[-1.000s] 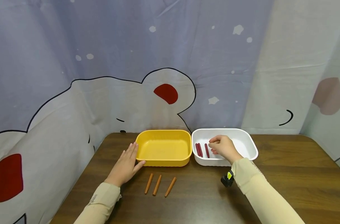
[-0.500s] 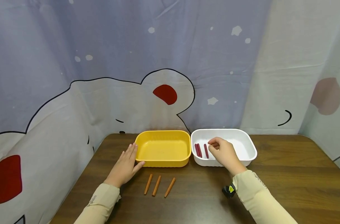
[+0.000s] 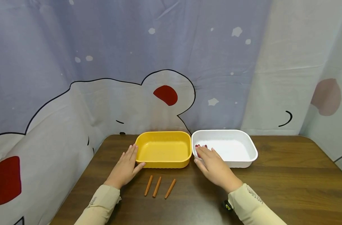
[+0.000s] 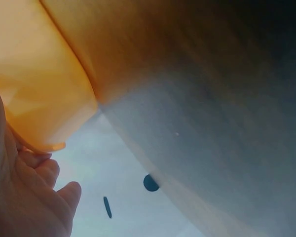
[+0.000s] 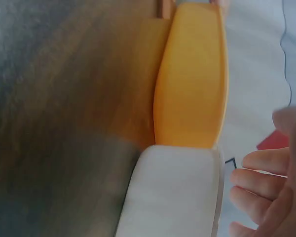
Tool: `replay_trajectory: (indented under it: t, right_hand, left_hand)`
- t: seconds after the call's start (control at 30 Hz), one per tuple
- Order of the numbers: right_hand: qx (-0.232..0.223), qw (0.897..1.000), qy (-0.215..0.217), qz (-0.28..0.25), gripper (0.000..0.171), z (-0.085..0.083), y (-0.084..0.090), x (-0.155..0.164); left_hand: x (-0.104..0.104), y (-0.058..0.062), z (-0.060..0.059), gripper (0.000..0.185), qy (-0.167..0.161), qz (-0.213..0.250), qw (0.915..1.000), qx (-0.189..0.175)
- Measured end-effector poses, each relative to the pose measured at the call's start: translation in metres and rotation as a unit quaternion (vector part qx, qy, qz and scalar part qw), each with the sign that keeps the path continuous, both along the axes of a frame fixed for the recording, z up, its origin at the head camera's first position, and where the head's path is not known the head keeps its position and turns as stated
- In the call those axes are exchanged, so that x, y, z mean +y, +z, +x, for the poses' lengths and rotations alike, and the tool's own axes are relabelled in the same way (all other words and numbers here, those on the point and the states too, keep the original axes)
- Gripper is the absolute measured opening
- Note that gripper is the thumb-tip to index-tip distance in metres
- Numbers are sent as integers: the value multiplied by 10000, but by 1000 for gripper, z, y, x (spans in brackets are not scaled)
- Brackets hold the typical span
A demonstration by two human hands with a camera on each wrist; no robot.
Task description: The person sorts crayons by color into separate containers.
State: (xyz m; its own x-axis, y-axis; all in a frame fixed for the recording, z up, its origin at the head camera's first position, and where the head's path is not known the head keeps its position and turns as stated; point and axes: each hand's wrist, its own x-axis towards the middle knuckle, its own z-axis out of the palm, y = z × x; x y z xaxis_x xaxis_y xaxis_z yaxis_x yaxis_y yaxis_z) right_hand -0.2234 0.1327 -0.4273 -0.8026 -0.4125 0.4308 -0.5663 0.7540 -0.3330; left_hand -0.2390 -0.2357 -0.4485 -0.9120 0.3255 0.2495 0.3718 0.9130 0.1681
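Head view: right hand, fingers straight and empty, lies over the near-left rim of the white tray, dark red sticks just past its fingertips (long axes running away from it); left hand rests flat against the yellow tray.

The yellow tray and white tray stand side by side, nearly touching; three orange sticks lie before them; the surface to the right offers open passage.
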Motion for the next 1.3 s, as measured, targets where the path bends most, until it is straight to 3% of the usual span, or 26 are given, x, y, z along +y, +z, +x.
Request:
replay_trajectory:
  t: [0.17, 0.5, 1.17, 1.3]
  right_hand:
    - [-1, 9980, 83, 627, 62, 7, -6, -11]
    - [-17, 9944, 58, 1058, 73, 12, -16, -27]
    - [-135, 9935, -264, 1103, 67, 12, -19, -33]
    - [-210, 9937, -232, 1079, 67, 12, -21, -34]
  left_hand:
    - [-1, 0, 0, 83, 21, -1, 10000, -27]
    - [-1, 0, 1, 83, 5, 20, 10000, -42]
    - [1, 0, -4, 79, -21, 233, 9997, -88]
    - [4, 3, 1, 72, 43, 361, 9993, 97]
